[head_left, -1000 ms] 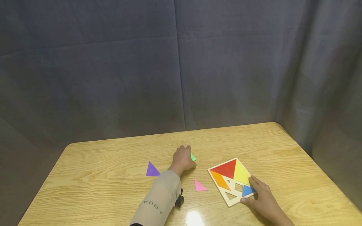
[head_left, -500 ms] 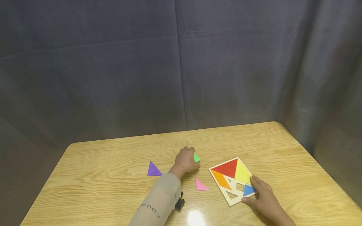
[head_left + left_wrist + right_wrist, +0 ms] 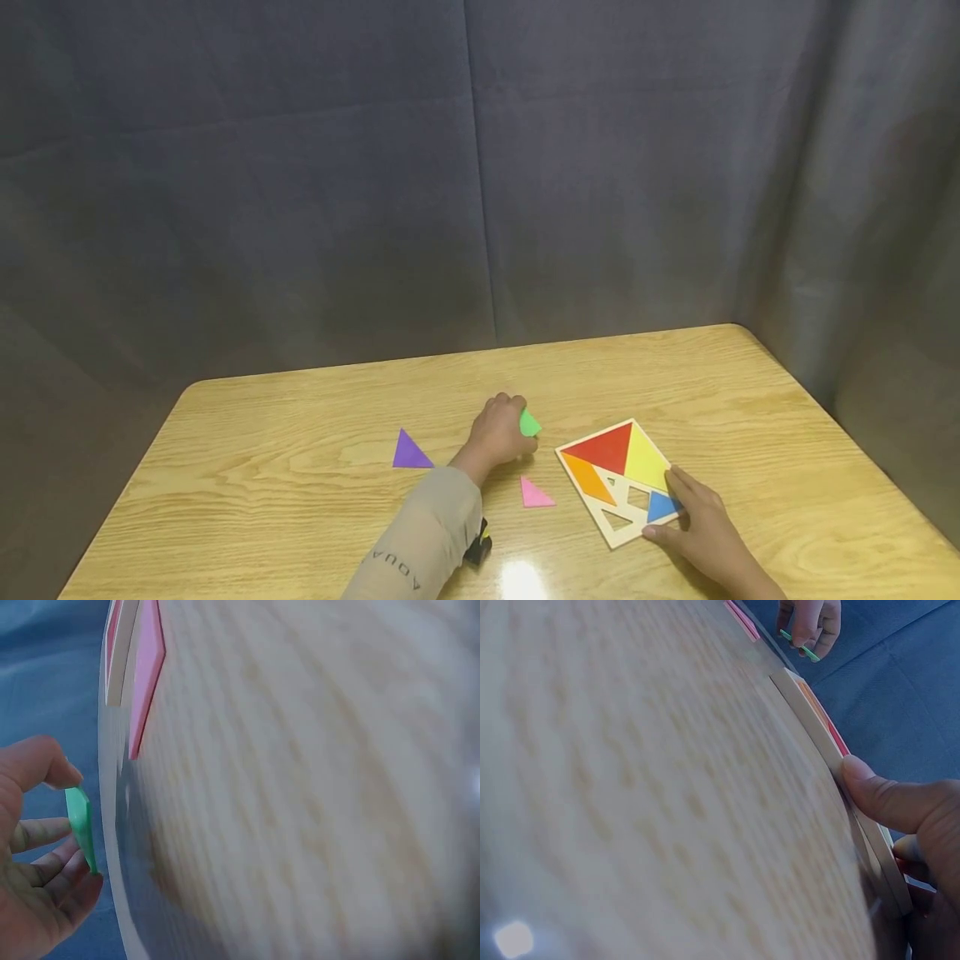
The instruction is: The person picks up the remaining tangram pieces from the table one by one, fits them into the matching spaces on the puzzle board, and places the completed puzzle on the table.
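In the head view, my left hand (image 3: 501, 431) pinches a flat green tangram piece (image 3: 530, 424) between thumb and fingers. The left wrist view shows the green piece (image 3: 79, 825) held off the table, edge-on. My right hand (image 3: 697, 525) grips the near right corner of a wooden tangram board (image 3: 613, 537), thumb on its front edge. Red (image 3: 603, 448), yellow (image 3: 643, 458), orange (image 3: 588, 478) and blue (image 3: 662, 506) pieces lie in the board, beside several cut-out openings. A pink triangle (image 3: 535, 493) lies on the table between the hands.
A purple triangle (image 3: 410, 452) lies left of my left forearm. Partly hidden by the sleeve is a small black object with a yellow bit (image 3: 478, 546). The wooden table (image 3: 285, 467) ends at a dark grey curtain (image 3: 337, 208).
My left hand has moved a little to the right with the green piece, and more of that piece now shows. My right hand stays on the board.
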Tool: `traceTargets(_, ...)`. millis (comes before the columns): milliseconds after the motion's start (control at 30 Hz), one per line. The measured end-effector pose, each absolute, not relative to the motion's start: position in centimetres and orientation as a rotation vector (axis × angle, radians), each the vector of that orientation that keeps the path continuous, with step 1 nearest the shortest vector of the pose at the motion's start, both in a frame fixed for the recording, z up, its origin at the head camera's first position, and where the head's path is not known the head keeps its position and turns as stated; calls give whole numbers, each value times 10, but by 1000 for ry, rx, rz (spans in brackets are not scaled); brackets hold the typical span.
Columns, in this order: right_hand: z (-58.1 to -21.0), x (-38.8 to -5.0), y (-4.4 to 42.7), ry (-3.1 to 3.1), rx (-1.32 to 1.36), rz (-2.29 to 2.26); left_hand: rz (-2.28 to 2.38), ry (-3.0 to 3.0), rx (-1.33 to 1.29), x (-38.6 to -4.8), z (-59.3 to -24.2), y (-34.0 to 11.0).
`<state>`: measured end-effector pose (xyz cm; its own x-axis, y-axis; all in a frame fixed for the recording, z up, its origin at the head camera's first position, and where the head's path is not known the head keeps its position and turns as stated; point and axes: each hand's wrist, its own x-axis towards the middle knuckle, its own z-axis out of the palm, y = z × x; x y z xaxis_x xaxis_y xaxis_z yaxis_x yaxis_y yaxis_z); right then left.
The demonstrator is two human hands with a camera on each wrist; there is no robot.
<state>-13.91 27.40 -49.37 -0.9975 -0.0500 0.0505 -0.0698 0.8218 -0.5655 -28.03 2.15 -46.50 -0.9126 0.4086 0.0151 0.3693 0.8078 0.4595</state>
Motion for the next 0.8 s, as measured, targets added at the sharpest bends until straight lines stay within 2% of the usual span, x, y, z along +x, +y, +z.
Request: traceTargets(800,-498,-138,275,-2930,130,905,677,2887,802,-262,-464,31)
